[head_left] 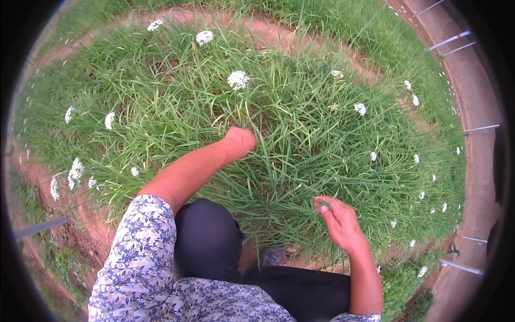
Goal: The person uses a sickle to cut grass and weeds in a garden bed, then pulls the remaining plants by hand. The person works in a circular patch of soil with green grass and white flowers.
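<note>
Flowered cloth in blue and yellow covers the near shoulder and sleeve (137, 236), its edge lying above the elbow, so the bare forearms meet the leaves. Just beyond, a dark-trousered knee (206, 228) juts up between the arms, while the other leg lies folded across; that low crouch probably lets both hands work at plant height without a long stoop. Between the legs sits a scrap of clear plastic (272, 255), half hidden. On the near right, the right hand (337, 219) is turned inward, thumb bent close to curled fingers, with a thin leaf blade (325, 204) that looks lightly pinched there, a grip that would suit something so slender. Farther in, the left hand (240, 141) reaches past the knee into the long green leaves (284, 161); its fingers are sunk among them, so I can't tell how far they are open or whether they hold anything. The leaves spread around both hands, and the arm's downward slant suggests a reach toward their lower parts. Past them stand white flower heads (237, 80), then a reddish soil path (263, 29), and, off right, a brown strip (475, 182) crossed by pale bars (449, 41).
</note>
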`<act>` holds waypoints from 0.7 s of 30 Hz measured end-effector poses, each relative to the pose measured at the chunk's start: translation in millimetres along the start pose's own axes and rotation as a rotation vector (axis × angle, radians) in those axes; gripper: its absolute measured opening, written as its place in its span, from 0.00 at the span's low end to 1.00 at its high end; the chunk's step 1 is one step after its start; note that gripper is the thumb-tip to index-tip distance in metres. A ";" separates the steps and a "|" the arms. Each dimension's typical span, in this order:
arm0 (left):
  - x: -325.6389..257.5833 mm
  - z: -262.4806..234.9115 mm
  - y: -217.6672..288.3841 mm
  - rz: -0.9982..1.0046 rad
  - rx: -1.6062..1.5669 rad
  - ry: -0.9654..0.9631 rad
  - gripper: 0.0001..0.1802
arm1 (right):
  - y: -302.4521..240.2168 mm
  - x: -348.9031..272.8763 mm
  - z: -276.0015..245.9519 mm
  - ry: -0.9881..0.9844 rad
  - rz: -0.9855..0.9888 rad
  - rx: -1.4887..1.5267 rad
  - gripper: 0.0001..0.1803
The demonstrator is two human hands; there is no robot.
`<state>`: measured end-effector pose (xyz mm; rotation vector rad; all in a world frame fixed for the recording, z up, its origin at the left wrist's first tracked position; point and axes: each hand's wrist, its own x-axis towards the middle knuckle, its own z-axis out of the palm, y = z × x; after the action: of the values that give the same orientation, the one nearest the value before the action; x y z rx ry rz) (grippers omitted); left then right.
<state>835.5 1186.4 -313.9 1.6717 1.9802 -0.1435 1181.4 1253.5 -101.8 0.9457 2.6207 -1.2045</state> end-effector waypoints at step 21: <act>67.7 40.7 -61.2 -0.155 0.093 -0.109 0.17 | 1.5 -15.4 -10.3 -0.007 0.113 0.148 0.15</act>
<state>785.7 1215.6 -395.5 1.5303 2.0463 -0.3812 1196.2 1254.0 -90.6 1.0957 2.4634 -1.3850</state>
